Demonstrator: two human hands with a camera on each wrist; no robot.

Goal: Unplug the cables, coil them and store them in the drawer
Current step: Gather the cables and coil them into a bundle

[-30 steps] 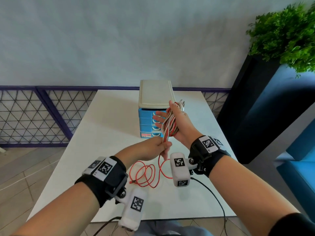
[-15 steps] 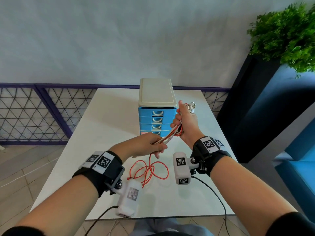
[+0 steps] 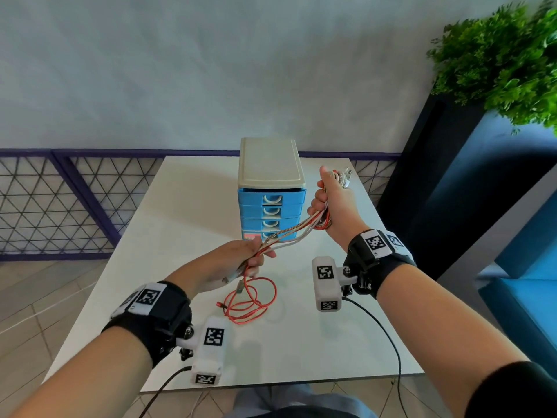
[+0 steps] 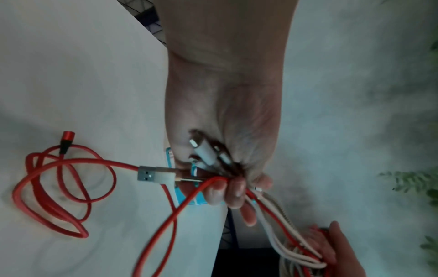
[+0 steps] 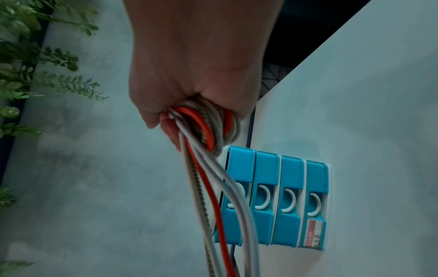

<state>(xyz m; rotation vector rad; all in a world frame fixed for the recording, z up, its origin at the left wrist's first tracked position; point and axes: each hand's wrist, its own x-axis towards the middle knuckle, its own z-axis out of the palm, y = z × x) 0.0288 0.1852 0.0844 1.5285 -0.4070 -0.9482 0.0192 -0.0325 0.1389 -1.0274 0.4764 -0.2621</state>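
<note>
Step in hand: coiling, judged under way. A bundle of cables [image 3: 289, 233] is stretched between the two hands in front of the drawer unit [image 3: 271, 194].
Right hand [image 3: 334, 206]: clenched round a wound coil of red, white and braided cables [image 5: 203, 127], held up just right of the drawer unit, plug ends poking out above the fist.
Left hand [image 3: 238, 263]: closed round the loose run of the same bundle, in front of and below the drawer unit; several white plug ends [image 4: 203, 151] and one USB plug [image 4: 151, 176] are seen sticking out of the grip.
Red cable [image 3: 250, 300]: its slack lies in loose loops on the table [image 3: 187, 206], well in front of the drawer unit, one end free beside the loops.
Drawers: four blue fronts, all seen closed.
Next move (judgement): the stretched run is to be wound onto the coil; the red slack must be drawn up without snagging. A drawer must then be opened, which calls for a freed hand.
Writing: a small red and white sticker [image 5: 314, 234] is on the bottom drawer front; it appears to read "LICOI", not certain.
</note>
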